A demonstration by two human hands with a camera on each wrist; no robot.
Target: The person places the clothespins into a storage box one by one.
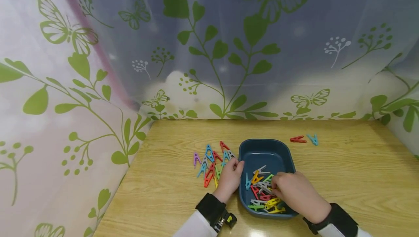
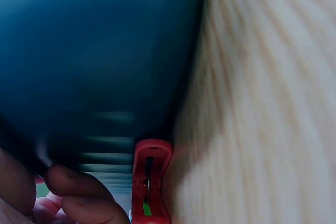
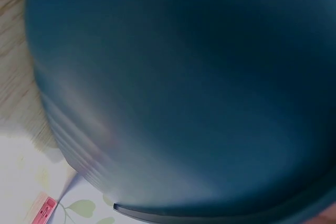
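Note:
A dark blue plastic bin (image 1: 266, 145) stands on the table, with several coloured clothespins (image 1: 258, 177) heaped in its near half. My left hand (image 1: 230, 179) holds the bin's left rim; in the left wrist view its curled fingers (image 2: 79, 187) meet the rim. Inside the bin, my right hand (image 1: 294, 189) reaches over the right wall with bent fingers among the clothespins. Its fingertips are partly hidden, so a pinched clothespin cannot be made out. The bin's outer wall (image 3: 157, 103) fills most of the right wrist view.
Left of the bin lies a loose group of several clothespins (image 1: 209, 173), partly behind my left hand. A red clothespin (image 1: 298, 139) and a light blue clothespin (image 1: 312, 139) lie at the back right. A patterned curtain (image 1: 209, 66) hangs behind the wooden table (image 1: 157, 193).

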